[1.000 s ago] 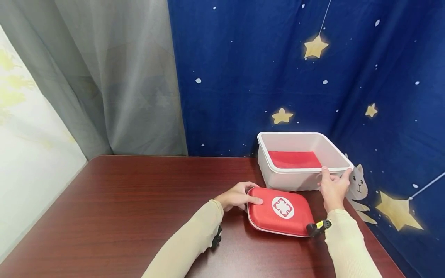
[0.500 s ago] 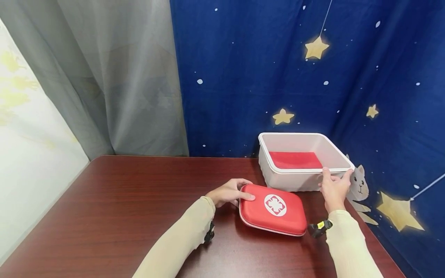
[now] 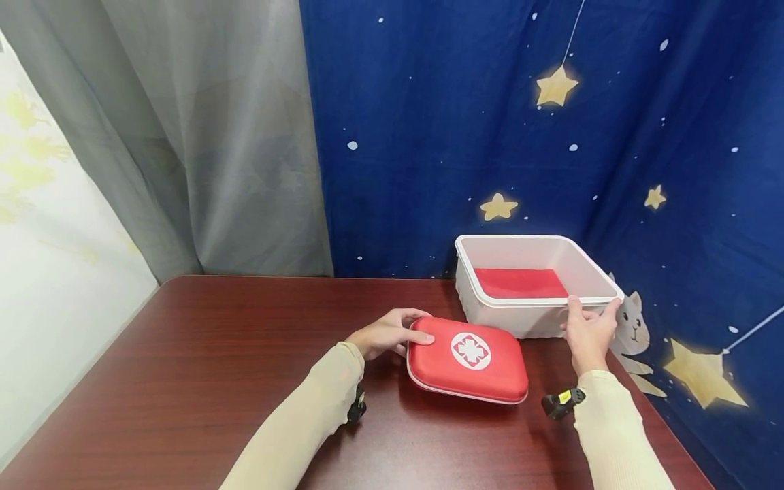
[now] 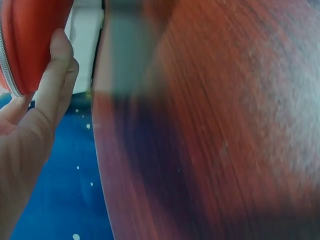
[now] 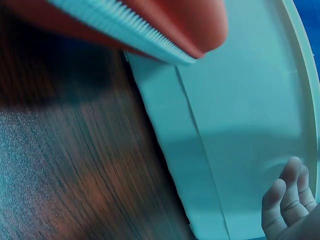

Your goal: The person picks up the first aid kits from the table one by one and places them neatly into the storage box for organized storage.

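Observation:
My left hand grips a red first-aid case by its left end, thumb on the top and fingers underneath. The zipped case has a white cross emblem and hangs slightly tilted close over the table, in front of a white plastic bin. My right hand holds the bin's near rim at the right corner, thumb and index finger at the lip. In the right wrist view, curled fingers lie by the bin's outer wall and the case's zipper shows above. A flat red item lies inside the bin.
The dark red wooden table stretches to the left. A blue star-patterned curtain hangs close behind the bin and along the right side. A grey curtain hangs at the back left. A black wrist camera sits near the case's right end.
My left hand has carried the first-aid case leftward and slightly up, away from my right wrist. My right hand and the bin have stayed in place.

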Tool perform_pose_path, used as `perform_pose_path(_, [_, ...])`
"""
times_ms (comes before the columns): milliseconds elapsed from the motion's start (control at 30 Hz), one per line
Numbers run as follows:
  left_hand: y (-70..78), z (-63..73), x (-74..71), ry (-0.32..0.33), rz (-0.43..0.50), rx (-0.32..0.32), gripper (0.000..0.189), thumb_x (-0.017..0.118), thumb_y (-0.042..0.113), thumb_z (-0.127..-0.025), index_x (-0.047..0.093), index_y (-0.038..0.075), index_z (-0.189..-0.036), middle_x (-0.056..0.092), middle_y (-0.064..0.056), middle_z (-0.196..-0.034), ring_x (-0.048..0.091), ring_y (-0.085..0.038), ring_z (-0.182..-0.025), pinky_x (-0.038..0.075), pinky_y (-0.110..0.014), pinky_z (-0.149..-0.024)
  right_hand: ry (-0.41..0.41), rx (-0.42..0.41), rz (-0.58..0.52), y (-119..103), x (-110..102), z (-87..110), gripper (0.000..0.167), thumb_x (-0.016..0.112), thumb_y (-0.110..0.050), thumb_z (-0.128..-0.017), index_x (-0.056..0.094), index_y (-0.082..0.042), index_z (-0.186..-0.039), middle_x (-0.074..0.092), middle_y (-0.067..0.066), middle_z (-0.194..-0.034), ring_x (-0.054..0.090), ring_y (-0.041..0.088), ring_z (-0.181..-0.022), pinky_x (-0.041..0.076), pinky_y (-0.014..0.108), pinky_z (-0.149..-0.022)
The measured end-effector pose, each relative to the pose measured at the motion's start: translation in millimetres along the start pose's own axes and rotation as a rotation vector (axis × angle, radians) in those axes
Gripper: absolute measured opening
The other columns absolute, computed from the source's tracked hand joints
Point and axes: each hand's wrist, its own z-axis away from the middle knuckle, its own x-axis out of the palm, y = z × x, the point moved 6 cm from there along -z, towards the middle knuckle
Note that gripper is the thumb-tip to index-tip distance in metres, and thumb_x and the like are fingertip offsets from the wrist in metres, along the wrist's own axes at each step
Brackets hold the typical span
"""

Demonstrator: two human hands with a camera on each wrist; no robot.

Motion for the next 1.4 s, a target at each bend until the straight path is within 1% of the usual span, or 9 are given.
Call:
perform_pose_path(233, [7.5, 4.4, -5.6, -0.025, -0.002, 0.000, 0.061, 0.074, 0.018, -0.086, 0.050, 0.005, -0.141, 0.061, -0.014, -0.124, 0.070, -0.026, -0.093, 0.059, -0.045, -0.078, 0.001, 0.000, 0.001, 1.8, -0.2, 0.2, 0.094, 0.054, -0.042, -0.099, -0.017, -0.019, -0.157, 0.058, -0.012, -0.061, 0.054, 0.001, -0.046, 0.045, 0.017, -0.049])
perform_pose_path(400, [13.6, 5.6, -4.5, -0.065, 0.009, 0.010, 0.059, 0.073, 0.016, -0.087, 0.050, 0.004, -0.140, 0.061, -0.013, -0.125, 0.070, -0.025, -0.093, 0.059, -0.045, -0.079, 0.012, -0.006, -0.007, 2.2, -0.8, 0.1, 0.095, 0.055, -0.042, -0.099, -0.016, -0.018, -0.157, 0.059, -0.013, -0.061, 0.054, 0.000, -0.046, 0.045, 0.017, -0.048])
perform_pose_path(633, [22.6, 8.0, 0.5, -0.115, 0.086, 0.030, 0.058, 0.072, 0.010, -0.086, 0.051, 0.004, -0.140, 0.061, -0.013, -0.124, 0.068, -0.025, -0.096, 0.058, -0.047, -0.081, 0.022, -0.014, -0.035, 2.7, -1.3, -1.0, 0.094, 0.055, -0.039, -0.099, -0.014, -0.015, -0.158, 0.058, -0.014, -0.060, 0.054, -0.001, -0.045, 0.045, 0.017, -0.046])
perform_pose_path(833, [31.3, 11.3, -1.4, -0.123, 0.100, 0.047, 0.058, 0.071, 0.012, -0.086, 0.051, 0.008, -0.141, 0.061, -0.014, -0.127, 0.068, -0.027, -0.102, 0.057, -0.049, -0.084, 0.022, -0.007, -0.024, 1.8, -1.5, 0.3, 0.094, 0.055, -0.040, -0.099, -0.015, -0.017, -0.158, 0.058, -0.013, -0.061, 0.055, 0.000, -0.046, 0.045, 0.017, -0.047])
perform_pose_path(967, [37.6, 12.4, -3.1, -0.133, 0.118, 0.061, 0.058, 0.070, 0.012, -0.088, 0.051, 0.008, -0.142, 0.059, -0.015, -0.129, 0.067, -0.028, -0.104, 0.056, -0.051, -0.085, 0.020, -0.002, -0.006, 0.6, -1.8, 1.5, 0.094, 0.055, -0.042, -0.099, -0.015, -0.018, -0.158, 0.058, -0.013, -0.062, 0.057, 0.002, -0.049, 0.045, 0.017, -0.048])
perform_pose_path(1067, [41.6, 12.6, -5.4, -0.121, 0.131, 0.070, 0.058, 0.070, 0.011, -0.088, 0.050, 0.008, -0.142, 0.058, -0.015, -0.130, 0.067, -0.029, -0.104, 0.056, -0.052, -0.086, 0.020, -0.003, 0.004, -0.6, -1.9, 2.3, 0.094, 0.054, -0.042, -0.099, -0.015, -0.017, -0.158, 0.058, -0.013, -0.061, 0.056, 0.001, -0.048, 0.045, 0.016, -0.049])
perform_pose_path(1200, [47.5, 13.3, -10.2, -0.094, 0.120, 0.094, 0.058, 0.069, 0.011, -0.088, 0.050, 0.006, -0.142, 0.058, -0.015, -0.131, 0.067, -0.028, -0.104, 0.056, -0.051, -0.086, 0.021, -0.008, 0.004, -2.0, -1.5, 3.4, 0.094, 0.054, -0.042, -0.099, -0.015, -0.016, -0.158, 0.058, -0.014, -0.060, 0.054, -0.001, -0.046, 0.045, 0.016, -0.049])
perform_pose_path(1267, [50.7, 13.7, -11.9, -0.080, 0.122, 0.103, 0.058, 0.069, 0.011, -0.088, 0.049, 0.005, -0.143, 0.058, -0.016, -0.132, 0.068, -0.027, -0.103, 0.056, -0.050, -0.085, 0.018, -0.007, 0.003, -2.2, -1.3, 3.8, 0.094, 0.054, -0.042, -0.099, -0.015, -0.016, -0.158, 0.058, -0.014, -0.060, 0.055, 0.000, -0.047, 0.045, 0.016, -0.049])
perform_pose_path(1400, [57.0, 12.8, -13.7, -0.034, 0.146, 0.098, 0.058, 0.069, 0.010, -0.090, 0.049, 0.006, -0.144, 0.057, -0.016, -0.134, 0.068, -0.028, -0.100, 0.056, -0.049, -0.086, 0.018, -0.006, 0.002, -2.2, -1.5, 4.0, 0.094, 0.054, -0.041, -0.099, -0.015, -0.016, -0.158, 0.058, -0.014, -0.061, 0.056, 0.001, -0.048, 0.045, 0.015, -0.049])
